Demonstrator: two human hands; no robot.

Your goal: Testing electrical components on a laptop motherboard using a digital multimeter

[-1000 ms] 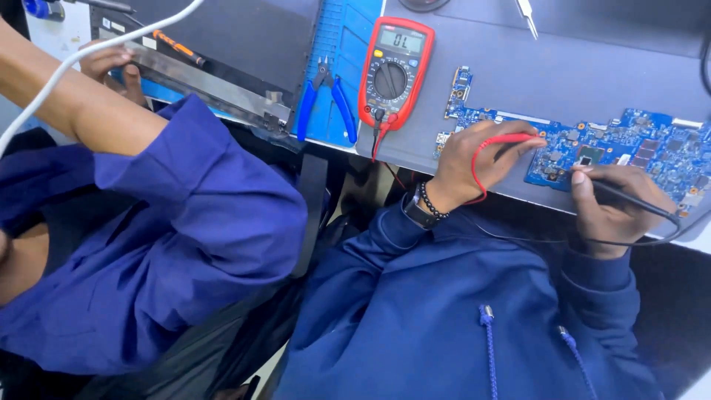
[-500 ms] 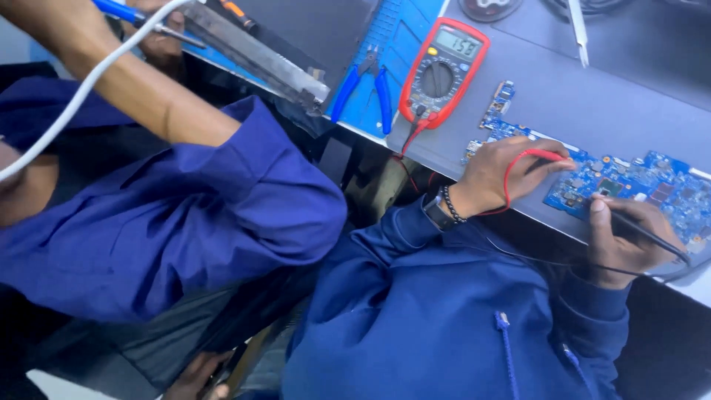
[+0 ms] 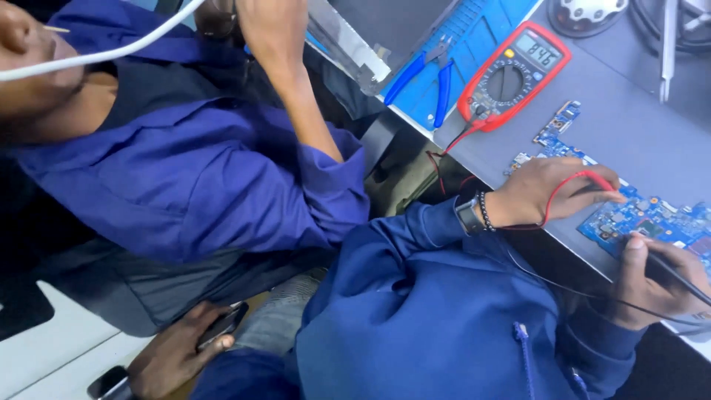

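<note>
Head view: compared with half a second ago the framing has tilted, yet I see both hands unmoved on the blue circuit board [image 3: 652, 218] at the desk's near edge, so probing continues. My left hand [image 3: 552, 196] pinches the red probe [image 3: 586, 175]; my right hand [image 3: 655, 289] curls its fingers round the black probe [image 3: 675, 271]. No container shows; a blue mat [image 3: 481, 30] bears blue-handled pliers [image 3: 426, 78] beside the red multimeter [image 3: 515, 74].
</note>
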